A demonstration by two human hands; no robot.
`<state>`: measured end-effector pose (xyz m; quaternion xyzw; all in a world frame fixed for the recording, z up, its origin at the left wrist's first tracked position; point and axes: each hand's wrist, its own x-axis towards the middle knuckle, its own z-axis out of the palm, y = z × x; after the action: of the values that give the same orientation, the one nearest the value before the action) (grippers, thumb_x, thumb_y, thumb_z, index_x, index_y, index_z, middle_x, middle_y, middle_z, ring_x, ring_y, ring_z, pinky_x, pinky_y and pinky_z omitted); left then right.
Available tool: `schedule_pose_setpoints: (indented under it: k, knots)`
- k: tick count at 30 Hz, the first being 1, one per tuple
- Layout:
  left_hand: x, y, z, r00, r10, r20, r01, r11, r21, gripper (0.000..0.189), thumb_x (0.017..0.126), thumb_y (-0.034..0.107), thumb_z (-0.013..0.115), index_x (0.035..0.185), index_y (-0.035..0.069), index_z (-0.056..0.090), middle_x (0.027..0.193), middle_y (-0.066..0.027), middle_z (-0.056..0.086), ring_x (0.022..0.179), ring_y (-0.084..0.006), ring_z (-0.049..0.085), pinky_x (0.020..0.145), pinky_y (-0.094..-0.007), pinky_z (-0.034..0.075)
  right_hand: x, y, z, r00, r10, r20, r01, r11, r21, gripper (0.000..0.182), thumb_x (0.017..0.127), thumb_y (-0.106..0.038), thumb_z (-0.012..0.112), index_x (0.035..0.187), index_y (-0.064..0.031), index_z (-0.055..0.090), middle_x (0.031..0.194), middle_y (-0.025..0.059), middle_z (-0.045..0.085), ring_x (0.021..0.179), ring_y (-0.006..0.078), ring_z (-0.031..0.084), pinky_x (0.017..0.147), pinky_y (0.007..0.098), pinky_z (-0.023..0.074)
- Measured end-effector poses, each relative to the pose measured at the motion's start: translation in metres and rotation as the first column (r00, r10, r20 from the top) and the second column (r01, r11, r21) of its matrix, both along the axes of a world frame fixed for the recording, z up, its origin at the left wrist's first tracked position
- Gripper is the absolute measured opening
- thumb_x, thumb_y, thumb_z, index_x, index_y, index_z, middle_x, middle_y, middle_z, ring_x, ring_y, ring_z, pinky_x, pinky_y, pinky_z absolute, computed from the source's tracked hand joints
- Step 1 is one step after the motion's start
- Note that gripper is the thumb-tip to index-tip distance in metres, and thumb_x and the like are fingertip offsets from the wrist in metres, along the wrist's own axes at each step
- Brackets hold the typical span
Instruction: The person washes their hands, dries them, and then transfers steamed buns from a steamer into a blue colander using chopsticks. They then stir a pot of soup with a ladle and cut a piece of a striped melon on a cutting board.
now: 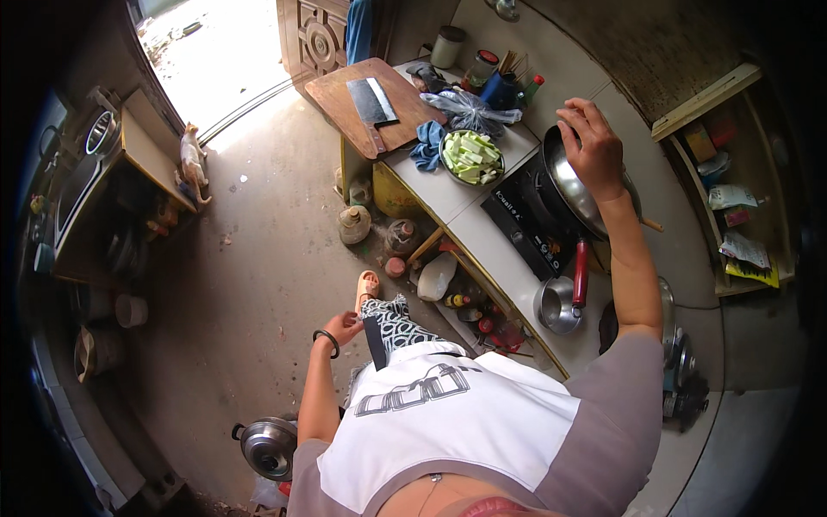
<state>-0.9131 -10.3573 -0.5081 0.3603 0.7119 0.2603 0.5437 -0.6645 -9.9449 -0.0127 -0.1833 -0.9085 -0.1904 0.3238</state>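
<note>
My right hand (591,148) is raised above a steel wok (572,178) with a red handle, its fingers bent and slightly apart, holding nothing that I can see. The wok sits on a black gas stove (523,226). Beside the stove stands a bowl of cut pale green vegetable pieces (473,157). A cleaver (373,103) lies on a wooden cutting board (329,84), near a blue cloth (428,147). Low by my patterned trousers hangs my left hand (342,327), with a dark bracelet on the wrist; its fingertips are near a dark strap, and whether they touch it is unclear.
A steel saucepan (557,307) stands on the counter near the wok's handle. Jars, a plastic bag (468,110) and a chopstick holder (497,89) crowd the back. Bottles and jugs (354,224) stand below. A cat (192,158) lies by the doorway; a lidded pot (266,446) is at lower left.
</note>
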Motion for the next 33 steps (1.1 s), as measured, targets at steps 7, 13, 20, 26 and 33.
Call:
schedule_pose_setpoints:
  k: [7,13,20,26,33]
  knots:
    - [-0.161,0.086,0.016,0.918,0.389,-0.074,-0.367,0.906,0.213,0.051,0.095,0.039,0.069,0.126,-0.001,0.062,0.111,-0.0193,0.073,0.103,-0.0285,0.072,0.090,-0.0375,0.056,-0.138,0.212,0.002,0.979,-0.202,-0.020,0.202,0.979,0.033,0.018,0.091,-0.021,0.069,0.107,-0.0142,0.072,0.108,0.0025,0.064,0.102,0.0253,0.065,0.083,0.0398,0.0548]
    - [-0.232,-0.004,-0.023,0.881,0.294,-0.371,-0.399,0.882,-0.249,0.059,0.089,0.054,0.069,0.115,0.001,0.071,0.110,-0.0187,0.074,0.103,-0.0312,0.071,0.090,-0.0405,0.055,-0.222,0.402,-0.006,0.844,-0.536,-0.016,0.484,0.775,-0.407,0.039,0.091,-0.037,0.066,0.125,-0.0179,0.068,0.122,0.0072,0.069,0.113,0.0304,0.065,0.091,0.0436,0.0537]
    - [-0.288,0.015,-0.004,0.936,0.315,-0.158,-0.342,0.700,-0.627,0.050,0.092,0.048,0.068,0.103,0.000,0.072,0.094,-0.0157,0.075,0.083,-0.0257,0.073,0.074,-0.0345,0.054,-0.291,0.519,-0.008,0.642,-0.736,-0.212,0.565,0.642,-0.518,0.058,0.089,-0.046,0.067,0.133,-0.0093,0.062,0.128,0.0128,0.068,0.121,0.0331,0.063,0.098,0.0445,0.0512]
    - [-0.412,0.112,-0.046,0.795,0.607,0.015,-0.508,0.679,-0.530,0.044,0.095,0.045,0.067,0.100,0.001,0.069,0.086,-0.0120,0.074,0.072,-0.0201,0.072,0.060,-0.0287,0.051,-0.323,0.576,0.020,0.456,-0.765,-0.454,-0.074,0.476,-0.876,0.059,0.096,-0.019,0.068,0.138,0.0120,0.041,0.102,0.0270,0.069,0.067,0.0235,0.073,0.048,0.0275,0.0575]
    - [-0.570,0.283,-0.030,0.719,0.676,0.161,-0.666,0.737,-0.120,0.033,0.100,0.038,0.063,0.100,0.005,0.066,0.082,-0.0074,0.073,0.066,-0.0160,0.071,0.052,-0.0226,0.044,-0.343,0.616,0.022,0.109,-0.822,-0.559,-0.231,0.526,-0.819,0.019,0.098,-0.022,0.065,0.097,-0.0029,0.063,0.081,0.0059,0.066,0.068,0.0207,0.072,0.048,0.0277,0.0558]
